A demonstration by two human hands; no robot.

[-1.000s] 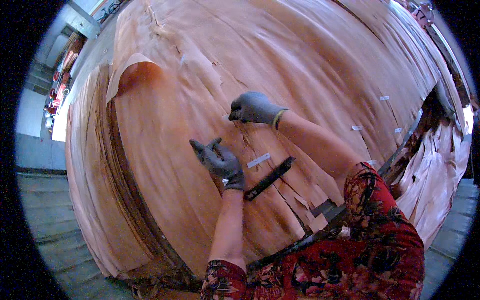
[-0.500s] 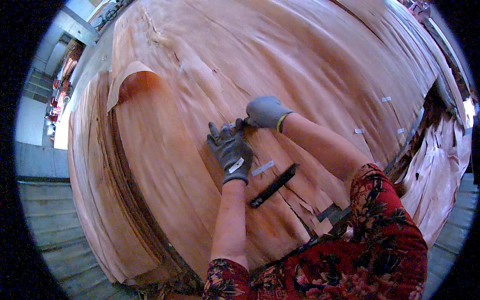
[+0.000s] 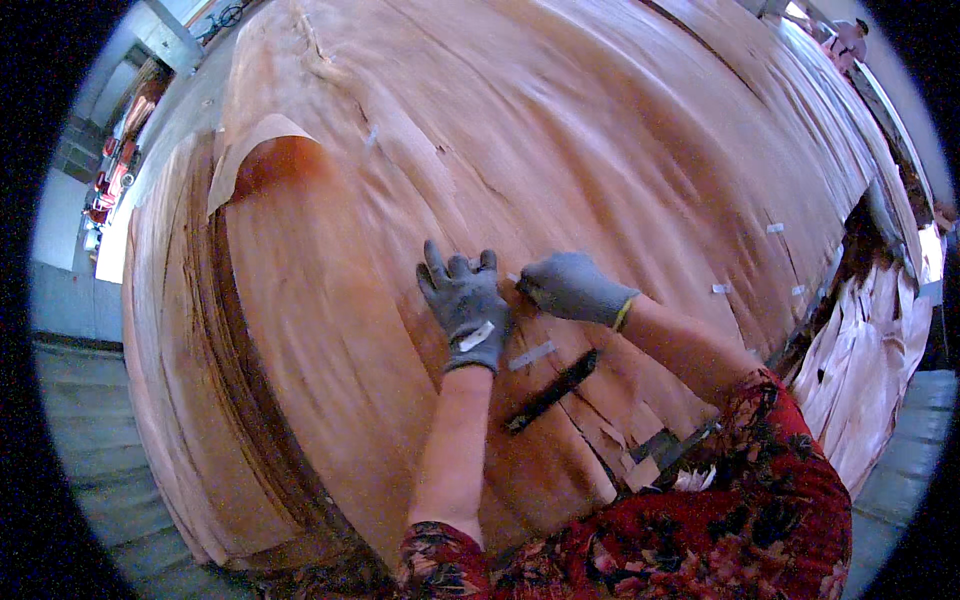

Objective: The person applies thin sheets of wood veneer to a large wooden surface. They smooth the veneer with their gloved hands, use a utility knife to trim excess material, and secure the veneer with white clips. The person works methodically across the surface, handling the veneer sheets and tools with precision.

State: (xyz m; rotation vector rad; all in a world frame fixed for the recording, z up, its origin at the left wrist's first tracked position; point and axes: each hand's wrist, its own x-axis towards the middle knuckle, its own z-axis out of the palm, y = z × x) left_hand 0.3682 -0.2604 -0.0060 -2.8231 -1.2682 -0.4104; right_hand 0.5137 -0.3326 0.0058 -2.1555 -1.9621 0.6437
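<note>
A large sheet of reddish-brown wood veneer [image 3: 330, 290] lies in front of me, wavy and split in places. My left hand [image 3: 465, 310], in a grey glove, rests on it with fingers spread. A small piece of white tape [image 3: 477, 337] sticks to the back of that glove. Just to its right, my right hand [image 3: 575, 288], also gloved, is closed low over the sheet. A tiny pale bit shows near its fingertips, but what it pinches is hidden. Below the hands are a strip of tape [image 3: 531, 355] on the veneer and a long, flat black tool [image 3: 553, 390].
Layered veneer edges [image 3: 215, 300] run along the left, beside a curled flap [image 3: 270, 135]. Small tape pieces [image 3: 720, 289] dot the right side. Torn veneer scraps [image 3: 860, 350] hang at the right edge. Broken veneer [image 3: 640, 460] lies near my body. Another person [image 3: 848, 42] is far right.
My right hand has moved down and to the right, nearer to me, still closed. My left hand stays in nearly the same place, its fingers still spread on the veneer.
</note>
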